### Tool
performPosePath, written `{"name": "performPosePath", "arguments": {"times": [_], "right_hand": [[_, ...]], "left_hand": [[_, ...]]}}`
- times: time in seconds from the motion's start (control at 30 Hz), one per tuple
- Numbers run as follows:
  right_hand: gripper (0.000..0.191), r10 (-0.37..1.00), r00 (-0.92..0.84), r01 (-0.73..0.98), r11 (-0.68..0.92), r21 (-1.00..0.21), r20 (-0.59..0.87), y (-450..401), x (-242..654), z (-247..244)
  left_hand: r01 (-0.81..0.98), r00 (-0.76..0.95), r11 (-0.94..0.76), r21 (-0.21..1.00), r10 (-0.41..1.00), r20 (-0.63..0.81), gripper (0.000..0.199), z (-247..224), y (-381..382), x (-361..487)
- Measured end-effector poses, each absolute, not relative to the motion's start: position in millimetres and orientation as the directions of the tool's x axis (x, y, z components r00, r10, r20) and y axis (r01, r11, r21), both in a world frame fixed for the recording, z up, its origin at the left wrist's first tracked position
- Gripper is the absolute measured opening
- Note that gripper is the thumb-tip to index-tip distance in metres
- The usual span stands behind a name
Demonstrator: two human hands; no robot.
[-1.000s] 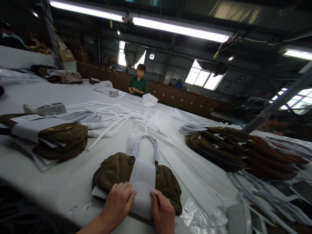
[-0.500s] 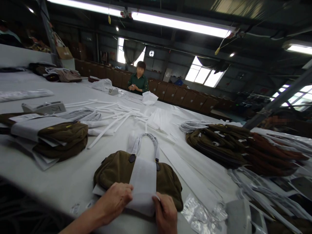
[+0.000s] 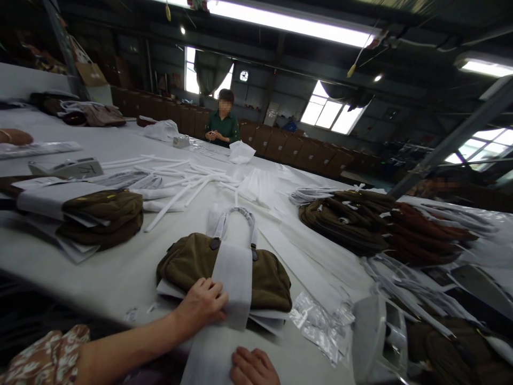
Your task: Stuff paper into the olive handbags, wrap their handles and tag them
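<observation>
An olive-brown handbag lies on the table in front of me, its two wrapped handles pointing away. A white packing strip crosses its middle and runs down toward me past the near edge. My left hand is bent over the strip's left edge at the front of the bag, fingers curled against it; its thumb is hidden. Closer to me, my right hand rests beside the strip's lower part, fingers loosely extended, partly cut off by the frame. White sheets stick out from under the bag.
Stacked olive bags lie left, with a tape dispenser behind. More olive bags and rust-brown bags are piled right. Clear plastic packets and a grey dispenser lie near right. A person stands across the table.
My right hand has left the bag's front and come lower, toward me. The strip's lower part now extends below the bag. Another person's hand has appeared at far left.
</observation>
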State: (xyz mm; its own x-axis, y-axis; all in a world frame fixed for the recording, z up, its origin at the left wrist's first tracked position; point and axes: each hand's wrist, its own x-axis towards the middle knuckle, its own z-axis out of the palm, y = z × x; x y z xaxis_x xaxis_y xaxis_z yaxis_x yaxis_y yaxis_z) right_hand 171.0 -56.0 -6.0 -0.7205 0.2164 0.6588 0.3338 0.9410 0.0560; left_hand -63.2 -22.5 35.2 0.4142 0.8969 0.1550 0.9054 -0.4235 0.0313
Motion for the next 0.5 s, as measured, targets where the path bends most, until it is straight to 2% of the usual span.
{"name": "performPosePath", "arguments": {"times": [0.1, 0.27, 0.5], "right_hand": [[0.029, 0.229, -0.734, 0.329, 0.944, 0.039, 0.640, -59.5, 172.6, -2.2], [0.027, 0.258, -0.723, 0.324, 0.946, -0.015, 0.641, -63.8, 173.4, -6.5], [0.029, 0.251, -0.729, 0.318, 0.948, -0.009, 0.637, -64.4, 172.6, 4.6]], "left_hand": [[0.910, 0.406, -0.414, 0.025, 0.901, 0.152, 0.037, 36.3, -19.9, -60.3], [0.906, 0.418, -0.423, 0.006, 0.898, 0.139, 0.057, 40.6, -12.8, -59.4], [0.898, 0.440, -0.436, -0.059, 0.885, 0.154, 0.057, 25.6, -9.1, -52.4]]}}
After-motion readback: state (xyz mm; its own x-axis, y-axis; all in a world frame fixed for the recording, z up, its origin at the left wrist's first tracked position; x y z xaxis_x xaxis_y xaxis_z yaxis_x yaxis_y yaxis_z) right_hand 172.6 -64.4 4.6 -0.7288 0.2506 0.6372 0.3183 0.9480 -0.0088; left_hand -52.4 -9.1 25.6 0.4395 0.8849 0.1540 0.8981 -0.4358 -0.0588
